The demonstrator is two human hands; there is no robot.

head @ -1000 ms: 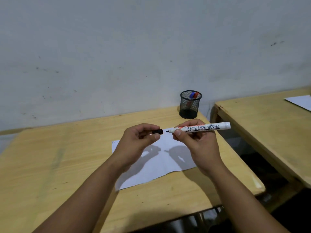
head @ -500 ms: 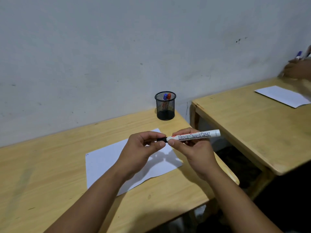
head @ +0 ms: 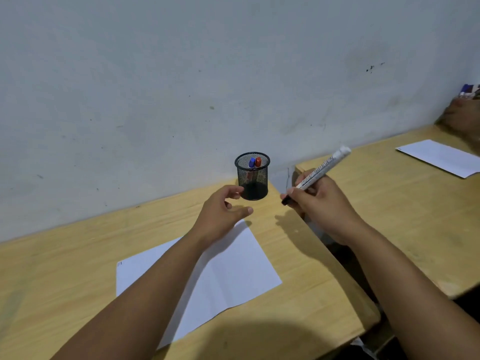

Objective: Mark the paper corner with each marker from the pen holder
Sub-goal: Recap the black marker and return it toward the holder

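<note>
A white sheet of paper (head: 228, 276) lies on the wooden desk (head: 65, 255), with small dark marks at its far left corner (head: 119, 263). At the desk's far edge stands a black mesh pen holder (head: 252, 178) with a blue marker (head: 251, 162) and a red marker (head: 258, 161) inside. My right hand (head: 322, 206) grips a white board marker (head: 318, 173) to the right of the holder, tilted, its black capped end pointing down-left. My left hand (head: 220, 214) hovers just in front of the holder, fingers apart and holding nothing.
A second wooden desk (head: 389, 209) stands to the right across a narrow gap, with another white sheet (head: 439, 157) on it. Another person's hand (head: 462, 118) holding markers shows at the far right edge. A grey wall runs behind both desks.
My left hand pushed the black cap onto the marker, then let go and moved toward the pen holder. My right hand tilted the marker upward. The view shifted left and down.
</note>
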